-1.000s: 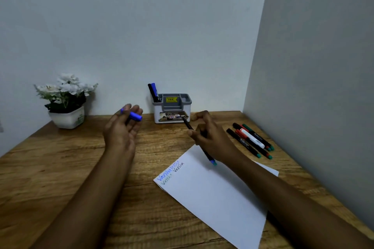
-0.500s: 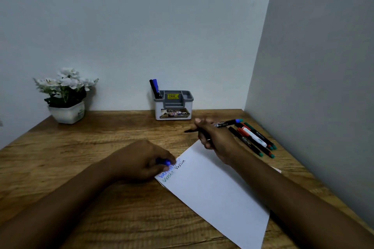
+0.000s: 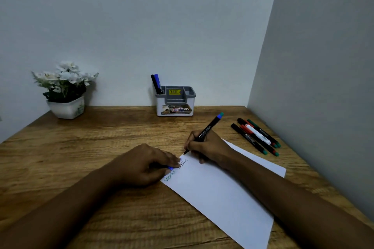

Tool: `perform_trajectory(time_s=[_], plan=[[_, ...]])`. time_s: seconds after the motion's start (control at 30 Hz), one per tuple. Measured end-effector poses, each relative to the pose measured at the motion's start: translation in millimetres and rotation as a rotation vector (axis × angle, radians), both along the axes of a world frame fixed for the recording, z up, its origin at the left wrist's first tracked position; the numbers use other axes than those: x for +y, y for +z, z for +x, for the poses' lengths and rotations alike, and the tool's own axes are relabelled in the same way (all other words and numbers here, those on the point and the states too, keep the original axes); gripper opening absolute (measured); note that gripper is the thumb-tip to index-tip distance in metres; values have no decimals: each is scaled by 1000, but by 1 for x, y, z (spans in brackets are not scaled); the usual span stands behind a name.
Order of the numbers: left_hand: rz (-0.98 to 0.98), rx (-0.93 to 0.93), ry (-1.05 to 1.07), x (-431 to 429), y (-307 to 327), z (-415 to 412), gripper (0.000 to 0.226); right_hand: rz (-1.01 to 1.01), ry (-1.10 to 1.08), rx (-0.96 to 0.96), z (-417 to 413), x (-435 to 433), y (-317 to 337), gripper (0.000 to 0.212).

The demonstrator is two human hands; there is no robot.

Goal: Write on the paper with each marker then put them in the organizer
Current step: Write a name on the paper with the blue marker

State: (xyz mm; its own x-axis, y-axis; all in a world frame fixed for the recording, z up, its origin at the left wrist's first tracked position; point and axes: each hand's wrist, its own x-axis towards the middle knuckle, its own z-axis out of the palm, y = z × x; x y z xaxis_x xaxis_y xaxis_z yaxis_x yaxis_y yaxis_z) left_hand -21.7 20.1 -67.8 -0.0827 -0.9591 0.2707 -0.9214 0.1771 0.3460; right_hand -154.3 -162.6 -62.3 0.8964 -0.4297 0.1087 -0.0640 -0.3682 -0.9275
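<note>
A white sheet of paper (image 3: 220, 194) lies slanted on the wooden desk, with handwritten words at its top left corner. My right hand (image 3: 208, 147) grips a black marker (image 3: 206, 129) with a blue end, its tip touching the paper's upper corner. My left hand (image 3: 147, 164) rests on the paper's left corner, fingers curled round a blue cap (image 3: 170, 168). The grey and white organizer (image 3: 175, 105) stands at the back wall with a blue marker (image 3: 157, 83) and a black one upright in its left slot. Several more markers (image 3: 257, 136) lie to the right.
A white pot of white flowers (image 3: 65, 91) stands at the back left. The grey side wall (image 3: 323, 87) runs close along the desk's right edge, just past the loose markers. Bare wood (image 3: 91, 147) stretches to the left of the hands.
My right hand turned the marker from lying sideways to a writing grip and brought its tip down on the paper. My left hand, earlier raised with the cap, stays on the paper's corner.
</note>
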Motion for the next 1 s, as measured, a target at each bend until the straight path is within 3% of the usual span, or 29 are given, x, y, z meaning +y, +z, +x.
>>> perform_trajectory(time_s=[0.6, 0.77, 1.0], plan=[[9, 50, -1, -2, -2, 5, 36, -59, -36, 13, 2, 0, -4, 6], [18, 47, -1, -3, -2, 5, 38, -41, -7, -11, 1, 0, -3, 19], [24, 55, 8, -3, -1, 5, 39, -21, 11, -24, 2, 0, -3, 18]])
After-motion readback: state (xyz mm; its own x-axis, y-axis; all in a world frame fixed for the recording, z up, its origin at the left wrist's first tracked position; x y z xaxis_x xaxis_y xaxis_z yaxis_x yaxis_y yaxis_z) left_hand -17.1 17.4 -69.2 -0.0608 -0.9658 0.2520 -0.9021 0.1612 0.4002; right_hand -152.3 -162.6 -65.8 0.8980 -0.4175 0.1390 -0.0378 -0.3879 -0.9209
